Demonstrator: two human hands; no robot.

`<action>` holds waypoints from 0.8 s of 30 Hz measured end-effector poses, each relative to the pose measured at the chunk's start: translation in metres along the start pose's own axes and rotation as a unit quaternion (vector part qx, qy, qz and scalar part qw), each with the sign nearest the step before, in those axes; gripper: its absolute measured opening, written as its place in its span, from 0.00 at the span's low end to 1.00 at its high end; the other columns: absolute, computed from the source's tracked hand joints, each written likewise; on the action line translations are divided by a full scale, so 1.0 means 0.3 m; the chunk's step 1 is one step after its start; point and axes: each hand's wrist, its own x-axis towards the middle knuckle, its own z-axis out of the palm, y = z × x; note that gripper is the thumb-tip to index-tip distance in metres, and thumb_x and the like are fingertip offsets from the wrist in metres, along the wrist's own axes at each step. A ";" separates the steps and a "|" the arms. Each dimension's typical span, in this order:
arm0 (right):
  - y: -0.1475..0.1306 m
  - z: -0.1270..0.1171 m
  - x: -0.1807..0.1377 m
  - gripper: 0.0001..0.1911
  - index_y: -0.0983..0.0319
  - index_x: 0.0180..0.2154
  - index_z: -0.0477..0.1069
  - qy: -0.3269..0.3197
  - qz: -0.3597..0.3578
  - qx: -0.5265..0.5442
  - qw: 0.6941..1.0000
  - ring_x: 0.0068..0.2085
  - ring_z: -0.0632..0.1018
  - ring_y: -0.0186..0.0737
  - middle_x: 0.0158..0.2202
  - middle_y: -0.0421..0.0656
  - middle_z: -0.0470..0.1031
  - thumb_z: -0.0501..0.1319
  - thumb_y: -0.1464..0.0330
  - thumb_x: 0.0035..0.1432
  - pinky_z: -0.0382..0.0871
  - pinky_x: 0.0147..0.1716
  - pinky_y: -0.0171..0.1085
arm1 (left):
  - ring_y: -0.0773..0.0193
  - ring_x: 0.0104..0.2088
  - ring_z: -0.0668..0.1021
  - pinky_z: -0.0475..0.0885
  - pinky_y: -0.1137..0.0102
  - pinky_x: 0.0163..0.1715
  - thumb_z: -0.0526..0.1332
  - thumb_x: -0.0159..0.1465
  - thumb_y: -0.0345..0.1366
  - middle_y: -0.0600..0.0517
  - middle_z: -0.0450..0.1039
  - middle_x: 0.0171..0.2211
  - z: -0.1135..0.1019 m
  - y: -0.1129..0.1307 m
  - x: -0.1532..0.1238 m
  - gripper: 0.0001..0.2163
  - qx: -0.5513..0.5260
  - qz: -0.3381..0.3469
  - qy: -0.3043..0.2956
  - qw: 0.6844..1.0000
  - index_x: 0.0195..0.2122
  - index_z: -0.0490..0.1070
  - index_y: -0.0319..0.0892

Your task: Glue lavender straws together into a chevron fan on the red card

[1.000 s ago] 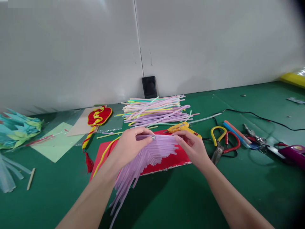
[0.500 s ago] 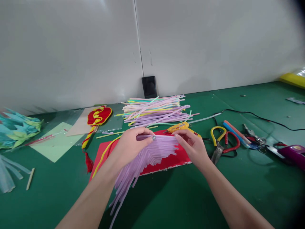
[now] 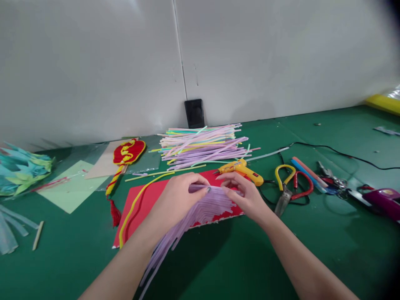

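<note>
Several lilac pipe cleaners (image 3: 208, 206), lined up side by side and bent into a V-shaped sheet, hang between my hands. My left hand (image 3: 184, 193) is closed on their upper left part, the thumb pressed along the top edge. The thumb and fingers of my right hand (image 3: 242, 193) pinch the upper right part of the same sheet. Long loose ends trail down past my left wrist. Beneath lies a red board (image 3: 140, 208) with a white torn-looking front edge, and a yellow pipe cleaner (image 3: 134, 204) curves over its left side.
Behind lies a pile of coloured pipe cleaners (image 3: 203, 146), below a leaning black phone (image 3: 194, 113). A yellow glue gun (image 3: 246, 170), pliers (image 3: 283, 200) and keys (image 3: 333, 179) are at right. At left are a red-yellow fan-shaped ornament (image 3: 128, 152) and green paper (image 3: 68, 187).
My right hand has shifted left and slightly down along the lilac sheet, closer to my left hand. Both hands sit a little lower, and more of the glue gun shows.
</note>
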 end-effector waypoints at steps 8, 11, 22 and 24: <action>0.010 -0.003 0.004 0.12 0.60 0.44 0.70 -0.014 0.003 0.002 1.000 0.36 0.74 0.38 0.35 0.43 0.74 0.58 0.68 0.56 0.69 0.33 0.36 | 0.63 0.37 0.77 0.70 0.71 0.37 0.58 0.59 0.32 0.56 0.77 0.35 0.004 0.002 -0.003 0.05 0.016 0.003 0.003 1.000 0.33 0.74 0.47; 0.012 -0.004 0.005 0.12 0.60 0.44 0.70 -0.015 0.011 0.008 1.000 0.36 0.74 0.37 0.34 0.42 0.74 0.58 0.67 0.57 0.69 0.32 0.35 | 0.63 0.37 0.77 0.70 0.71 0.37 0.58 0.59 0.32 0.56 0.77 0.35 0.002 0.001 -0.003 0.05 0.015 0.002 0.007 1.000 0.33 0.74 0.46; 0.022 -0.004 0.018 0.14 0.61 0.36 0.72 0.053 0.036 0.012 0.998 0.37 0.75 0.38 0.36 0.43 0.76 0.58 0.57 0.58 0.70 0.37 0.36 | 0.65 0.36 0.77 0.70 0.72 0.38 0.59 0.59 0.34 0.56 0.77 0.35 -0.048 -0.014 0.014 0.05 0.028 -0.034 0.048 0.998 0.33 0.75 0.45; 0.027 -0.002 0.019 0.14 0.61 0.34 0.72 0.060 0.031 -0.011 0.998 0.35 0.75 0.37 0.33 0.42 0.76 0.57 0.57 0.58 0.69 0.35 0.36 | 0.65 0.36 0.77 0.70 0.72 0.39 0.60 0.58 0.33 0.56 0.77 0.35 -0.049 -0.019 0.019 0.04 0.027 -0.035 0.048 0.998 0.33 0.75 0.45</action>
